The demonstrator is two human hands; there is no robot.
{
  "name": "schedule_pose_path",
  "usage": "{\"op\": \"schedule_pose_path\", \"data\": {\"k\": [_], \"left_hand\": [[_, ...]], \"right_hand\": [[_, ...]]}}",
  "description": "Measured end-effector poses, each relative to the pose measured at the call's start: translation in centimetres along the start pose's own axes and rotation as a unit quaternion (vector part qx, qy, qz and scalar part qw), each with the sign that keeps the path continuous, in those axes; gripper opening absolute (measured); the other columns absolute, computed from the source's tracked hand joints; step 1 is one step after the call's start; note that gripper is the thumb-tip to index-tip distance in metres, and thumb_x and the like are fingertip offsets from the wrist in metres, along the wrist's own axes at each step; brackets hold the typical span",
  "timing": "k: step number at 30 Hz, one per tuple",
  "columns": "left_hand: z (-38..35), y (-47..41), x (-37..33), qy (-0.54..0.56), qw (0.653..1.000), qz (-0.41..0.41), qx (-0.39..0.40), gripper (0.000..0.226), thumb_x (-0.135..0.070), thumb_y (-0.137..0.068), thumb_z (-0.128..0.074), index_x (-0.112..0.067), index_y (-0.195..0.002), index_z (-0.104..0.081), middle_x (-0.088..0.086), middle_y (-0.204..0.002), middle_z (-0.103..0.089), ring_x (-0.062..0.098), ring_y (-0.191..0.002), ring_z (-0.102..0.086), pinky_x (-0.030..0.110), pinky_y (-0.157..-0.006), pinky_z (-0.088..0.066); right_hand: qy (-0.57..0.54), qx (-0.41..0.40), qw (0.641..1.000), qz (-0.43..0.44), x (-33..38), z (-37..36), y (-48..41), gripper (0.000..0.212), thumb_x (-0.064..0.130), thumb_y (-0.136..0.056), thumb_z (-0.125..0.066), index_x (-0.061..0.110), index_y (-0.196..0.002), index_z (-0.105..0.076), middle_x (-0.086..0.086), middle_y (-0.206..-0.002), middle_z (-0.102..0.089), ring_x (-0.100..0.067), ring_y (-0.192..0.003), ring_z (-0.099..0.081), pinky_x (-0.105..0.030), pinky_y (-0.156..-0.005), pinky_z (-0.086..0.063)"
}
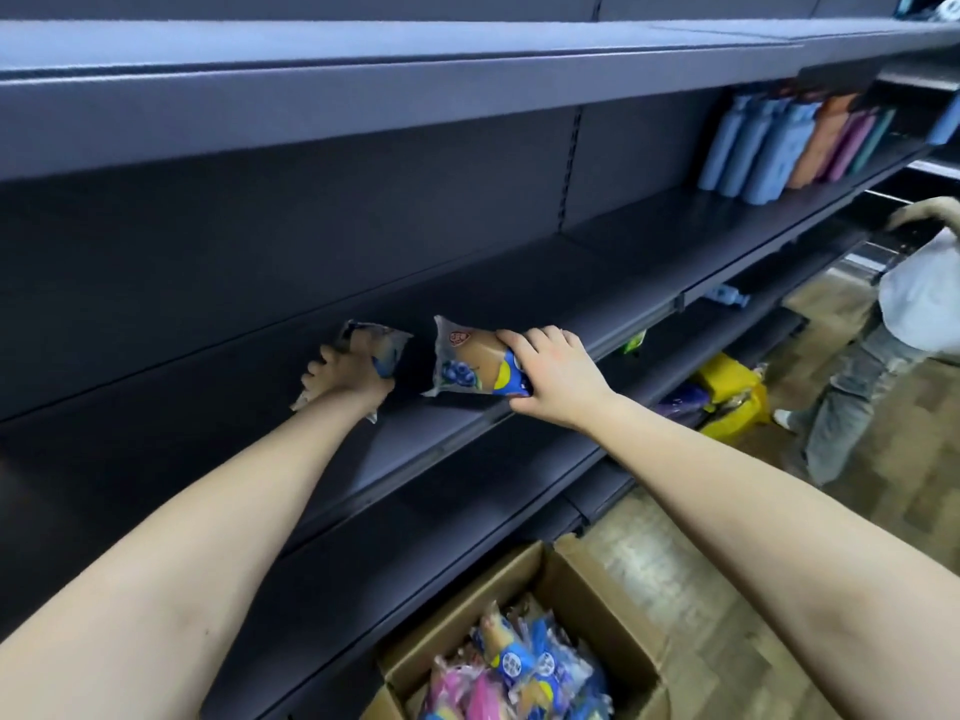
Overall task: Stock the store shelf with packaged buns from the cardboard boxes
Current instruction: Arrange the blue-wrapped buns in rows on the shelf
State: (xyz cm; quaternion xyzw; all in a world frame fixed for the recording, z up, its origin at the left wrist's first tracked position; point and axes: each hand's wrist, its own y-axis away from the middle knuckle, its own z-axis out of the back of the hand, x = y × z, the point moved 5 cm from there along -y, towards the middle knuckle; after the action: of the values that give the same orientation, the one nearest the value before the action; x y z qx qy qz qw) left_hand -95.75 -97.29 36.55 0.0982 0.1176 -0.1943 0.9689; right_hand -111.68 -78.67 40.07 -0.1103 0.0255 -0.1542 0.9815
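While the dark shelf [519,298] in front of you is almost bare, you are only starting. Your left hand [347,374] grips one bun packet [382,345] far back on it; your right hand [556,374] closes over a blueberry bun packet [470,363] near the front edge. Near you, the cardboard box [582,589] on the floor is full of packets [524,667], so most stocking remains.

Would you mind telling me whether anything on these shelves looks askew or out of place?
Nothing looks damaged or spilled. The bun packet under the right hand sits tilted at the shelf front edge, mid-placement. The left hand grips another packet farther back.
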Motion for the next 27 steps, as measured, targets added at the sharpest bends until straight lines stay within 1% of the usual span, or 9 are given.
{"op": "schedule_pose_path", "data": {"k": [2,7,10,13,15,17,19,23,27], "left_hand": [[0.1,0.2,0.0,-0.005,1.000,-0.017,-0.007,0.073,-0.043,-0.085,-0.063,-0.025,-0.141,-0.020,0.021,-0.140,-0.034,0.043,-0.124,-0.037,0.050,-0.103,-0.035],[0.7,0.4,2.3,0.044,0.998,-0.031,-0.014,0.094,-0.038,-0.073,-0.075,-0.032,-0.144,-0.013,0.013,-0.141,-0.036,0.040,-0.127,-0.038,0.055,-0.101,-0.037],[2.2,1.5,3.9,-0.013,0.995,-0.076,-0.064,0.093,-0.033,-0.076,-0.073,-0.030,-0.147,-0.014,0.008,-0.144,-0.035,0.035,-0.129,-0.037,0.049,-0.102,-0.033],[4.0,2.8,6.5,-0.074,0.982,-0.108,-0.138,0.087,-0.025,-0.077,-0.071,-0.027,-0.147,-0.019,0.005,-0.138,-0.040,0.032,-0.125,-0.040,0.046,-0.102,-0.032],[5.0,3.8,8.7,-0.119,0.971,-0.118,-0.170,0.084,-0.025,-0.078,-0.070,-0.026,-0.146,-0.022,0.004,-0.136,-0.041,0.031,-0.123,-0.042,0.043,-0.102,-0.033],[5.8,4.8,11.2,-0.152,0.963,-0.119,-0.187,0.083,-0.027,-0.078,-0.069,-0.025,-0.146,-0.023,0.003,-0.137,-0.040,0.030,-0.122,-0.042,0.042,-0.101,-0.032],[6.4,5.8,13.7,-0.179,0.958,-0.115,-0.195,0.083,-0.028,-0.079,-0.068,-0.025,-0.147,-0.022,0.002,-0.139,-0.038,0.029,-0.122,-0.042,0.040,-0.101,-0.030],[7.3,7.6,19.0,-0.195,0.957,-0.080,-0.198,0.083,-0.028,-0.080,-0.066,-0.025,-0.149,-0.018,0.003,-0.145,-0.032,0.026,-0.128,-0.036,0.038,-0.108,-0.024],[7.9,8.9,22.6,-0.183,0.961,-0.046,-0.201,0.085,-0.029,-0.080,-0.065,-0.025,-0.150,-0.017,0.003,-0.145,-0.034,0.027,-0.128,-0.035,0.037,-0.106,-0.024]], "right_hand": [[-0.001,0.008,1.000,0.002,0.0,-0.5,0.0,0.079,0.035,-0.069,-0.068,0.015,-0.140,-0.041,-0.008,-0.114,-0.056,-0.032,-0.109,-0.048,-0.041,-0.097,-0.034],[-0.013,-0.004,1.000,0.022,1.4,-0.7,-1.1,0.078,0.035,-0.065,-0.071,0.013,-0.135,-0.047,-0.010,-0.106,-0.059,-0.034,-0.102,-0.052,-0.043,-0.092,-0.039],[-0.025,-0.031,0.998,0.041,2.9,-0.5,-2.4,0.076,0.033,-0.060,-0.075,0.010,-0.129,-0.054,-0.012,-0.097,-0.061,-0.037,-0.092,-0.055,-0.043,-0.084,-0.043],[-0.032,-0.042,0.997,0.060,5.0,-0.5,-3.7,0.078,0.032,-0.054,-0.078,0.008,-0.126,-0.057,-0.015,-0.091,-0.063,-0.039,-0.085,-0.058,-0.044,-0.078,-0.046],[-0.045,-0.042,0.995,0.077,6.9,-0.6,-4.7,0.080,0.033,-0.059,-0.077,0.010,-0.131,-0.052,-0.016,-0.104,-0.063,-0.040,-0.096,-0.057,-0.046,-0.084,-0.044],[-0.048,-0.027,0.993,0.101,9.3,-0.9,-5.5,0.081,0.036,-0.069,-0.071,0.015,-0.141,-0.040,-0.013,-0.123,-0.056,-0.038,-0.114,-0.048,-0.046,-0.095,-0.037],[-0.051,-0.012,0.990,0.132,11.9,-1.5,-6.3,0.082,0.040,-0.075,-0.065,0.020,-0.146,-0.029,-0.008,-0.133,-0.049,-0.032,-0.124,-0.040,-0.043,-0.102,-0.032],[-0.064,0.014,0.977,0.202,18.2,-2.2,-7.7,0.084,0.042,-0.080,-0.062,0.023,-0.149,-0.018,-0.003,-0.140,-0.043,-0.026,-0.131,-0.033,-0.042,-0.109,-0.023],[-0.053,0.003,0.974,0.221,22.5,-2.7,-8.8,0.084,0.043,-0.082,-0.062,0.024,-0.149,-0.016,-0.001,-0.142,-0.041,-0.024,-0.134,-0.030,-0.043,-0.115,-0.015]]}}
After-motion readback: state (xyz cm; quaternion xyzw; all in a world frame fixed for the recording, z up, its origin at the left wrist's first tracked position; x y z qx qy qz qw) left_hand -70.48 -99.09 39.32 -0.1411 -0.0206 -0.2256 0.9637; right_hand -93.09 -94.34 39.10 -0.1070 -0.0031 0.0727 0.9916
